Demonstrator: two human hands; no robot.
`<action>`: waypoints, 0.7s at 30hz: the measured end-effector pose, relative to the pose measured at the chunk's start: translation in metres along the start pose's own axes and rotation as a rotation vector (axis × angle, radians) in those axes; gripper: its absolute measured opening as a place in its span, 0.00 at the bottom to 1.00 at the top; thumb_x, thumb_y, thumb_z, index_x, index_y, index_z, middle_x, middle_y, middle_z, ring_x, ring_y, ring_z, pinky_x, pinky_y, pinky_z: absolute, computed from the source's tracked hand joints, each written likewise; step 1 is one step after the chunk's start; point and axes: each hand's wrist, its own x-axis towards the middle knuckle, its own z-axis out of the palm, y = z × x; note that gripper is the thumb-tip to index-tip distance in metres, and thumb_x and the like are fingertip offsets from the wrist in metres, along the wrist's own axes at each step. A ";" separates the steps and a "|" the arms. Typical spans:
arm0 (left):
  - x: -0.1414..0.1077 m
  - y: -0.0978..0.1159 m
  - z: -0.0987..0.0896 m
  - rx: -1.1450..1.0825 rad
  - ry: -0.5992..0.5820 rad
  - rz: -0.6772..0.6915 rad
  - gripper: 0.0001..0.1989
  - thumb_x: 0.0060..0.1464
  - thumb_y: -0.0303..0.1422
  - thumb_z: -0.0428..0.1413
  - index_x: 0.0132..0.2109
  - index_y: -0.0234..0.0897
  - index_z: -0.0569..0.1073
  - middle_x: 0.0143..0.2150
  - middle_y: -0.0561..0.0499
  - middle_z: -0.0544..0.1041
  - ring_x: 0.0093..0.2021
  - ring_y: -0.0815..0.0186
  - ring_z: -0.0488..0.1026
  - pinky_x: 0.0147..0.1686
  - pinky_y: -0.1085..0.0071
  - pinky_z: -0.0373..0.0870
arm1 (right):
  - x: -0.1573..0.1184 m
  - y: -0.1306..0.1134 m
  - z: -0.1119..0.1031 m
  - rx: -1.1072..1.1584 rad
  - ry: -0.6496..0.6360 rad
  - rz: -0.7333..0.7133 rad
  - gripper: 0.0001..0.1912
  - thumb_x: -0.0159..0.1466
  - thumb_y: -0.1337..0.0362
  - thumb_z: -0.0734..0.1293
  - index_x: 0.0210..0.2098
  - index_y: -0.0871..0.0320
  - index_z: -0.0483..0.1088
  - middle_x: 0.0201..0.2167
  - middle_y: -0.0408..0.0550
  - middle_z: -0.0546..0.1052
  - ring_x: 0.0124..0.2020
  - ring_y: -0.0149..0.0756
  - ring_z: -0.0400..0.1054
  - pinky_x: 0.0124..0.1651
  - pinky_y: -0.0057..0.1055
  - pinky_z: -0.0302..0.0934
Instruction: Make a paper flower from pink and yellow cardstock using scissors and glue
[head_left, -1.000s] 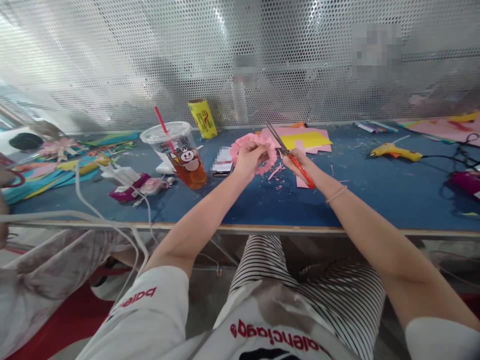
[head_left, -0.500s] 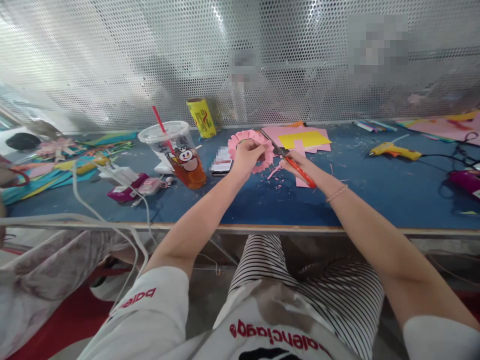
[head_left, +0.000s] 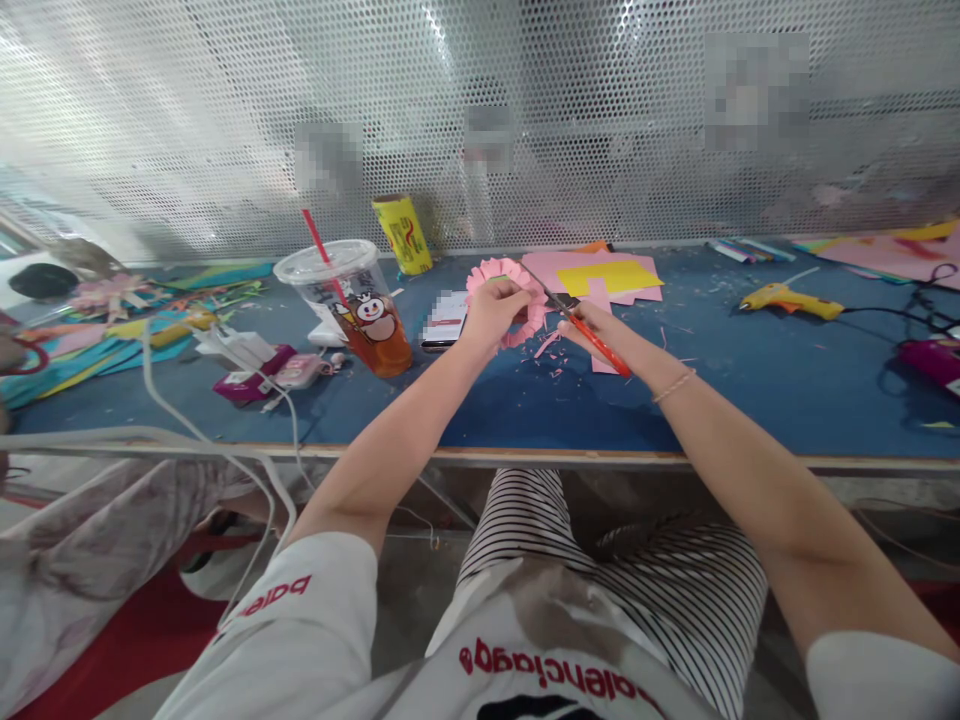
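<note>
A round pink paper piece (head_left: 534, 318) with a frilled, cut edge is held up over the blue table by my left hand (head_left: 496, 308), whose fingers are pinched on it. My right hand (head_left: 589, 325) grips scissors with red handles (head_left: 600, 345). The blades point up and to the left, and their tips reach the right side of the pink frill. Pink sheets and a yellow sheet (head_left: 607, 278) lie just beyond my right hand. Small pink scraps (head_left: 553, 345) are scattered between and below my hands.
A lidded drink cup (head_left: 364, 310) with a red straw, a phone (head_left: 444, 322) and a yellow can (head_left: 403, 235) stand or lie left. Chargers (head_left: 251, 365) with white cables are farther left, near another person's hand (head_left: 9, 352). A yellow glue gun (head_left: 791, 302) lies right.
The pink frilled piece has turned or shifted slightly to the right in my left hand. My right hand and the scissors have barely moved.
</note>
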 end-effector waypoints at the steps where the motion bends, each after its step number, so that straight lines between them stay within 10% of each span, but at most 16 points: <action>1: 0.000 0.000 0.000 -0.009 0.004 -0.008 0.13 0.42 0.28 0.62 0.20 0.35 0.65 0.16 0.58 0.65 0.17 0.78 0.63 0.22 0.78 0.64 | 0.000 0.000 0.000 -0.012 0.002 -0.004 0.20 0.59 0.46 0.62 0.28 0.54 0.52 0.18 0.35 0.52 0.21 0.27 0.48 0.26 0.30 0.45; 21: 0.002 0.002 -0.003 -0.091 -0.021 -0.051 0.11 0.43 0.28 0.62 0.21 0.35 0.67 0.17 0.55 0.68 0.18 0.76 0.65 0.20 0.78 0.61 | 0.002 -0.006 -0.004 -0.087 0.070 -0.020 0.22 0.54 0.44 0.64 0.27 0.53 0.51 0.17 0.35 0.56 0.20 0.27 0.49 0.26 0.30 0.45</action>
